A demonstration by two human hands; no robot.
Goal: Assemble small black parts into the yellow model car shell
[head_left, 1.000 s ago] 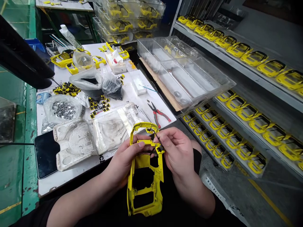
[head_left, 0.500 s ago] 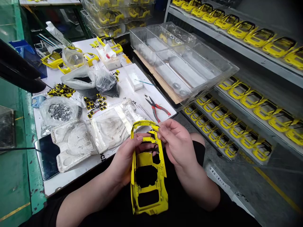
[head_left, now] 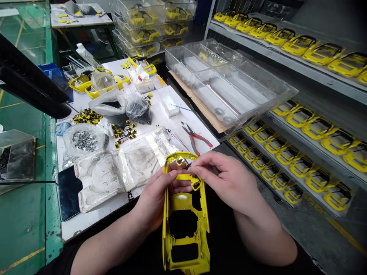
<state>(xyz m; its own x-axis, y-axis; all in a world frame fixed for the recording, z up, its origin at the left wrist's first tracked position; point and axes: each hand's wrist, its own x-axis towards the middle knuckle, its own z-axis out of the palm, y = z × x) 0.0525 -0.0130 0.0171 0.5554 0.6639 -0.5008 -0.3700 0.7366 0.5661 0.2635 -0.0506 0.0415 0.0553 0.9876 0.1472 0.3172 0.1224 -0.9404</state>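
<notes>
My left hand (head_left: 160,191) grips the upper left side of a yellow toy car body shell (head_left: 185,240), its thumb over the rim and fingers behind. The shell is tilted up over my lap, with its large openings facing me. My right hand (head_left: 226,179) is closed in a pinch at the shell's upper right. A thin dark bit shows at the fingertips, too small to name. Just below them is a small yellow-and-black part (head_left: 196,183) at the shell's right side. Another small dark piece (head_left: 180,161) shows inside the top end.
A worn white mould-like holder (head_left: 94,183) lies on the table beside a phone (head_left: 67,194). Red-handled pliers (head_left: 197,137), bags of small silvery parts (head_left: 83,139) and yellow-black pieces (head_left: 87,115) lie beyond. A clear tray (head_left: 229,88) and shelves of yellow shells (head_left: 312,122) stand right.
My right fingertips have shifted from the shell's right rim inward over its upper opening. The small yellow-and-black part now shows below them. The whole view has shifted slightly.
</notes>
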